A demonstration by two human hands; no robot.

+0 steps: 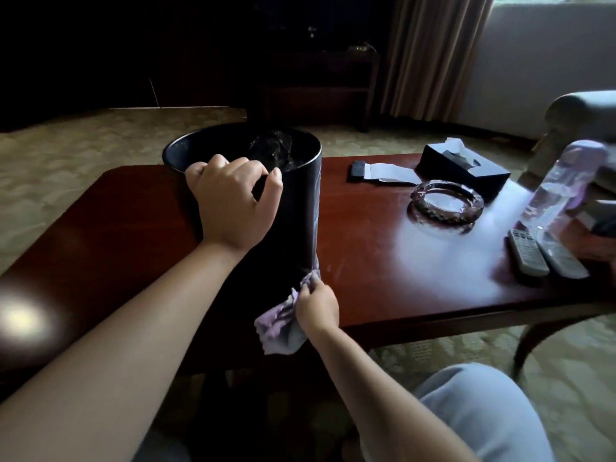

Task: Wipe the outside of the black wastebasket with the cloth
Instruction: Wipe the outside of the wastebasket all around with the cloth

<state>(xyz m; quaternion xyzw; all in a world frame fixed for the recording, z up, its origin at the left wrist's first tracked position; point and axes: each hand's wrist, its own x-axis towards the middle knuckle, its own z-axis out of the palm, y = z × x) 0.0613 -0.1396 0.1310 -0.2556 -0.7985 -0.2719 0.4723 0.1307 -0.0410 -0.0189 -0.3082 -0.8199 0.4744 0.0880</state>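
Cloth (278, 323): pale lilac, soft and limp, bunched in the right hand (316, 306), whose fingers are curled round its upper part; the loose end hangs crumpled below and to the left of those fingers, and the top of the bunch touches the lower right side of the bin. It likely weighs next to nothing and will fold to any curve; best held as a wad so the palm can press it flat. Black wastebasket (286, 228): a tall, straight-sided round bin, held at the near edge of the table (383, 255), its foot lost in shadow so whether it stands on the table or is lifted cannot be told. The wall looks smooth, stiff and probably a little slippery; judged light, so it would slide or tip under a wiping push unless steadied. Left hand (233, 201): grips the near rim, fingers curled over the edge into the bin, thumb on the outside; the rim is the sound place to hold and turn it. Inside, beyond those fingers, a crumpled dark liner (271, 146). Farther right of the fingers, well apart: glass ashtray (446, 203), two remotes (543, 256), clear bottle (560, 191), black tissue box (463, 170).
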